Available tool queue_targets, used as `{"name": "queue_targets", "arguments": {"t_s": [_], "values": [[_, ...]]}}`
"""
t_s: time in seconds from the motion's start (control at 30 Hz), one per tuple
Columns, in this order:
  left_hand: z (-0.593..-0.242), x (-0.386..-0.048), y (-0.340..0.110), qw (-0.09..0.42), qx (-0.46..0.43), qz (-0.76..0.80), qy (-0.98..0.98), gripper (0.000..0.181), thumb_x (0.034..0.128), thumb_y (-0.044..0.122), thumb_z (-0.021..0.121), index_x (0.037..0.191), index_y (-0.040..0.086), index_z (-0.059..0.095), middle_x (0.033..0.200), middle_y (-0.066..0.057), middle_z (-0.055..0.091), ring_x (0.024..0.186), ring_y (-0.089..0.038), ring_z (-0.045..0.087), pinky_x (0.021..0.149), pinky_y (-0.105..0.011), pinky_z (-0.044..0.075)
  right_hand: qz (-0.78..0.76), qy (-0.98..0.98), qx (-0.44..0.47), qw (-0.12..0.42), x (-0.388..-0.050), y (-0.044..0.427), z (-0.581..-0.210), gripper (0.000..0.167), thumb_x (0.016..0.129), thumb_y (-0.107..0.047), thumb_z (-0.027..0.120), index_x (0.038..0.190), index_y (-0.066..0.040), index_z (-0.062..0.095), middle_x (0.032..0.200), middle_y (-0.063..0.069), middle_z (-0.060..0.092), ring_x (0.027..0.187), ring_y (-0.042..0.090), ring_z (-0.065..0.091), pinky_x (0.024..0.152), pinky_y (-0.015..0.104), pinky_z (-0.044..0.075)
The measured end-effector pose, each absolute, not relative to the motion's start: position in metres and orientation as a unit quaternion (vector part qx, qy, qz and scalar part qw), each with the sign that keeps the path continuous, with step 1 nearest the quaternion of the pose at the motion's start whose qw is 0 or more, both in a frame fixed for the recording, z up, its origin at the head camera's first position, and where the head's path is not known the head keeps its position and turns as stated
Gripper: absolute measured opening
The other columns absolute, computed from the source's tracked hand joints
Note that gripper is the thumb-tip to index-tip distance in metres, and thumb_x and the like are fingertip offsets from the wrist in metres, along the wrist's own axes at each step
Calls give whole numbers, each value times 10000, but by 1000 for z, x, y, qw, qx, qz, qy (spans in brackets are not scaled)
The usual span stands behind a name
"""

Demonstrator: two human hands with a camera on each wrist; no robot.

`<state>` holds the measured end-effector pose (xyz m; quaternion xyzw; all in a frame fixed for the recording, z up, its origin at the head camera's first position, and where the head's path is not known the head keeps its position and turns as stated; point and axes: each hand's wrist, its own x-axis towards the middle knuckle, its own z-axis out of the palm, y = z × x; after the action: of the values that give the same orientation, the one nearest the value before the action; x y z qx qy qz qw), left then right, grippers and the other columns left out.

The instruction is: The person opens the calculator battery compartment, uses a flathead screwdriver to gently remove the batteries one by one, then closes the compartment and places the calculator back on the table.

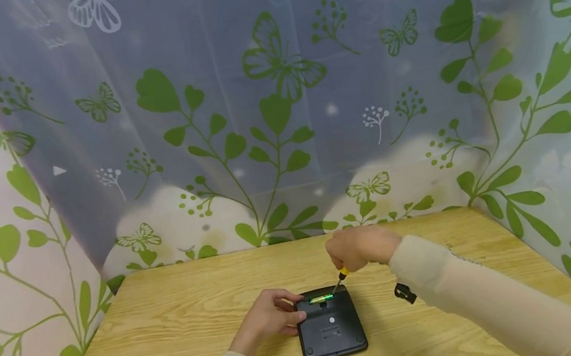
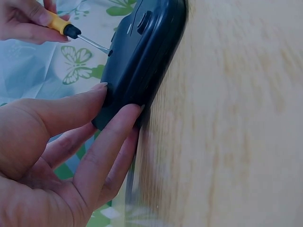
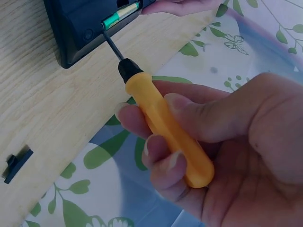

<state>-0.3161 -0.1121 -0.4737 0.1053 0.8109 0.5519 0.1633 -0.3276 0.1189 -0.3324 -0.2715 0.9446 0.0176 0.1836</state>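
A black desk calculator (image 1: 333, 337) lies face down on the table, its battery slot uncovered. Inside the slot sits a green battery (image 1: 321, 299), also visible in the right wrist view. My left hand (image 1: 271, 314) grips the calculator's left edge, thumb on the upturned back and fingers along the side. With curled fingers, my right hand (image 1: 359, 247) holds a screwdriver (image 3: 165, 127) by its yellow handle. The screwdriver's metal tip meets one end of the battery at the slot's edge; how far in it reaches is hidden.
A small black battery cover (image 3: 18, 165) lies on the wooden table (image 1: 184, 316), seen in the right wrist view. Behind the table hangs a curtain (image 1: 232, 118) printed with leaves and butterflies, with similar printed cloth at both sides.
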Motion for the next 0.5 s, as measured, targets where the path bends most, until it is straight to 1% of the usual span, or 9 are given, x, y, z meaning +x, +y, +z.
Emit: {"name": "queue_targets", "arguments": {"t_s": [0.07, 0.13, 0.17, 0.2, 0.23, 0.27, 0.3, 0.4, 0.5], "values": [[-474, -317, -112, 162, 104, 549, 813, 381, 875, 13, 806, 1245, 17, 716, 1043, -186, 663, 752, -190, 722, 673, -376, 679, 6, 943, -278, 183, -328, 122, -333, 597, 969, 141, 513, 585, -220, 234, 611, -63, 78, 583, 122, 48, 599, 303, 94], [-475, -317, -112, 162, 103, 547, 815, 377, 876, 13, 805, 1242, 21, 717, 1045, -186, 664, 755, -192, 721, 673, -373, 678, -2, 943, -277, 182, -330, 126, -334, 541, 971, 140, 535, 532, -160, 432, 544, -91, 326, 511, 71, 283, 537, 211, 224], [-475, -317, -112, 161, 104, 546, 816, 376, 876, 11, 804, 1242, 20, 717, 1046, -187, 666, 756, -192, 722, 673, -372, 678, -6, 943, -277, 183, -331, 128, -335, 477, 975, 133, 545, 570, -118, 580, 584, -78, 502, 554, 74, 468, 536, 182, 365], [-476, -317, -112, 161, 103, 545, 816, 375, 877, 11, 803, 1242, 20, 716, 1048, -188, 666, 759, -193, 723, 674, -372, 678, -12, 943, -278, 184, -333, 131, -335, 412, 977, 131, 548, 672, -85, 721, 710, -39, 672, 703, 113, 650, 616, 207, 536], [-475, -317, -112, 161, 104, 544, 817, 375, 878, 9, 801, 1243, 20, 716, 1050, -189, 667, 764, -192, 723, 675, -372, 678, -19, 943, -279, 183, -335, 135, -336, 366, 979, 128, 550, 817, -74, 808, 897, 14, 774, 922, 186, 740, 765, 286, 638], [-475, -317, -112, 161, 104, 544, 817, 372, 879, 9, 800, 1241, 22, 716, 1052, -190, 668, 766, -192, 724, 677, -371, 679, -27, 942, -280, 183, -336, 139, -338, 346, 981, 120, 557, 968, -85, 835, 1097, 60, 791, 1137, 262, 723, 919, 376, 647], [-475, -316, -112, 162, 103, 543, 817, 370, 879, 8, 800, 1240, 23, 716, 1052, -189, 669, 768, -190, 724, 678, -369, 679, -34, 942, -280, 182, -338, 142, -339, 353, 985, 110, 560, 1074, -107, 825, 1266, 95, 744, 1292, 331, 642, 1028, 449, 605], [-474, -316, -111, 160, 104, 541, 819, 371, 879, 7, 800, 1240, 21, 715, 1051, -190, 672, 766, -188, 723, 674, -370, 678, -59, 936, -296, 183, -341, 152, -343, 366, 990, 105, 535, 1061, -101, 828, 1222, 89, 763, 1166, 288, 717, 974, 410, 630], [-473, -315, -110, 158, 106, 540, 820, 372, 878, 6, 800, 1239, 18, 716, 1042, -189, 671, 754, -187, 721, 668, -367, 677, -76, 930, -306, 186, -344, 160, -347, 371, 985, 110, 522, 1085, -87, 820, 1183, 80, 777, 924, 178, 765, 750, 274, 604]]}}
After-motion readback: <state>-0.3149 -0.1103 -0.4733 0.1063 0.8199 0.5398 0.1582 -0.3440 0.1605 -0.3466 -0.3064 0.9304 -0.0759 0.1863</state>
